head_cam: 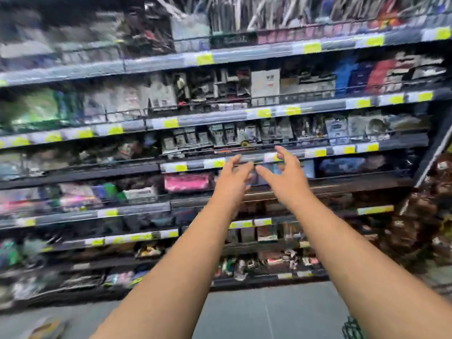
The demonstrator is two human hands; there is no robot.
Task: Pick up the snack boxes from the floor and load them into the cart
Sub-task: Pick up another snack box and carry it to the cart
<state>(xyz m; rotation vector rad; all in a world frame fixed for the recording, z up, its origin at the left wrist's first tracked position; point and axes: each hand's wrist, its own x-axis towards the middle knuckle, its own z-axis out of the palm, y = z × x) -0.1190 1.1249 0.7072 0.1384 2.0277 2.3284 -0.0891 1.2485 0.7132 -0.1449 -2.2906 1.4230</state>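
My left hand (232, 177) and right hand (283, 173) are both empty, fingers loose and spread, raised side by side toward the shelves (146, 64), so I judge no box is being loaded just now. No snack boxes or cart show plainly; a blurred shape (45, 326) on the floor (244, 311) low at my left may be one. Shelf edges stand near my fingertips, but the floor under my arms leaves room to stoop.

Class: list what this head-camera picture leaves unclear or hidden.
Head view:
- Shelf goods: motion blur, kinds unreadable.
- Yellow price tags: print blurred.
- Green mesh object: cut off by bottom edge.
- Items behind the left hand and right hand: hidden.
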